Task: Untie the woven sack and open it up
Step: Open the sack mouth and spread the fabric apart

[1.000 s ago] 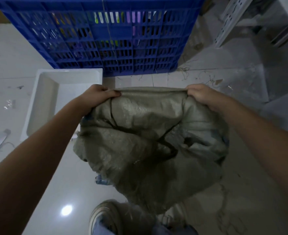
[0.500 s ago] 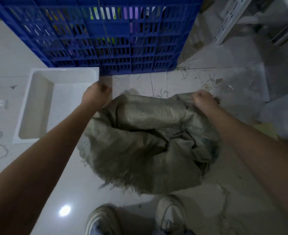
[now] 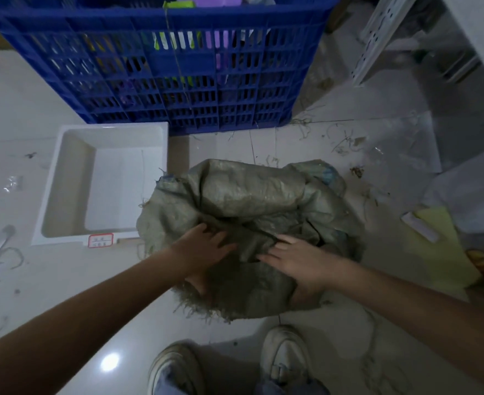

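The grey-green woven sack (image 3: 246, 201) sits crumpled on the tiled floor in front of my feet, its frayed edge toward me. Both hands rest on its near side. My left hand (image 3: 206, 252) lies with fingers spread over the top of a fold and the thumb tucked below it, pinching the fabric. My right hand (image 3: 294, 262) grips the same near fold the same way, a little to the right. No tie or string shows on the sack. What is inside is hidden by the folds.
A large blue slatted crate (image 3: 161, 69) stands just beyond the sack. A white plastic tray (image 3: 72, 178) with a red label sits at the left. My shoes (image 3: 285, 357) are right below the sack. A yellow sheet (image 3: 437, 246), loose fibres and a white metal upright (image 3: 377, 35) lie at the right.
Both hands let go of the sack's far rim, which they held stretched and raised. The sack dropped onto the floor, and the hands came back to grip its near fold.
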Demonstrator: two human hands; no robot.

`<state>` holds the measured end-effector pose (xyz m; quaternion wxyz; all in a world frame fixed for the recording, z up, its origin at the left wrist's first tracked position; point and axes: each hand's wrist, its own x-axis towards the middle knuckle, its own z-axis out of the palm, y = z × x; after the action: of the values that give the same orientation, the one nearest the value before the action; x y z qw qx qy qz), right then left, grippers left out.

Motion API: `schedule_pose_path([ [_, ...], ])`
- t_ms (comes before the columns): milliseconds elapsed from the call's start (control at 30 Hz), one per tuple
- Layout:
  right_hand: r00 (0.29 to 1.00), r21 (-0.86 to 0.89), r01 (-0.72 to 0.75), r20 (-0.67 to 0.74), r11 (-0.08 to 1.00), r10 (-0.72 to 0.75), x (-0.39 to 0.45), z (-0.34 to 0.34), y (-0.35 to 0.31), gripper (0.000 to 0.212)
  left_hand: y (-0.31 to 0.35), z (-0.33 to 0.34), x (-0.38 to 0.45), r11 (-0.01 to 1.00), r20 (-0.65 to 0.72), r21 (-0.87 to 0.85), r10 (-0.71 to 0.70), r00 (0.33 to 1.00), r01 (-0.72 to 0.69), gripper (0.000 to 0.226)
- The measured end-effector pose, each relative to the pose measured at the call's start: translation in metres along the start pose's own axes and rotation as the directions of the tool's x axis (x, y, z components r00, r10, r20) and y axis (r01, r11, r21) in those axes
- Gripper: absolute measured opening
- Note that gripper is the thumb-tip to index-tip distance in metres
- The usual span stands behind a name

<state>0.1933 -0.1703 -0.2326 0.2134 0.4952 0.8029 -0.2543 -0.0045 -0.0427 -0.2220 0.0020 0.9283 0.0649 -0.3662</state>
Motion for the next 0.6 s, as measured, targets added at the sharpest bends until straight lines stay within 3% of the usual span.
schedule_pose_path([
  [100, 0.986, -0.051, -0.052, -0.162, 0.997, 0.043, 0.000, 0.031, 0.008, 0.070, 0.004, 0.029, 0.002, 0.994, 0.002, 0.001, -0.111, 0.994, 0.111, 0.078],
  [267, 0.931, -0.024, -0.047, -0.364, 0.999, 0.035, 0.011, 0.036, 0.004, 0.041, 0.017, 0.044, 0.010, 0.963, -0.043, 0.035, -0.267, 0.963, 0.268, 0.069],
  [367, 0.866, -0.056, -0.045, -0.500, 0.997, 0.011, 0.008, 0.021, 0.006, 0.038, 0.013, 0.040, 0.011, 0.970, -0.289, 0.143, -0.149, 0.946, 0.196, 0.030],
  [433, 0.811, -0.103, -0.060, -0.584, 0.993, -0.012, 0.000, 0.011, 0.012, 0.038, 0.007, 0.043, 0.008, 0.983, -0.452, 0.113, -0.082, 0.888, 0.148, 0.018],
  [533, 0.656, -0.172, -0.136, -0.754, 0.976, -0.041, -0.012, -0.003, 0.022, 0.025, -0.004, 0.033, -0.008, 0.976, -0.625, -0.037, -0.189, 0.757, 0.214, 0.008],
  [600, 0.508, -0.193, -0.211, -0.859, 0.958, -0.061, -0.016, -0.010, 0.028, 0.027, -0.015, 0.025, -0.017, 0.960, -0.720, -0.150, -0.269, 0.640, 0.235, 0.023],
])
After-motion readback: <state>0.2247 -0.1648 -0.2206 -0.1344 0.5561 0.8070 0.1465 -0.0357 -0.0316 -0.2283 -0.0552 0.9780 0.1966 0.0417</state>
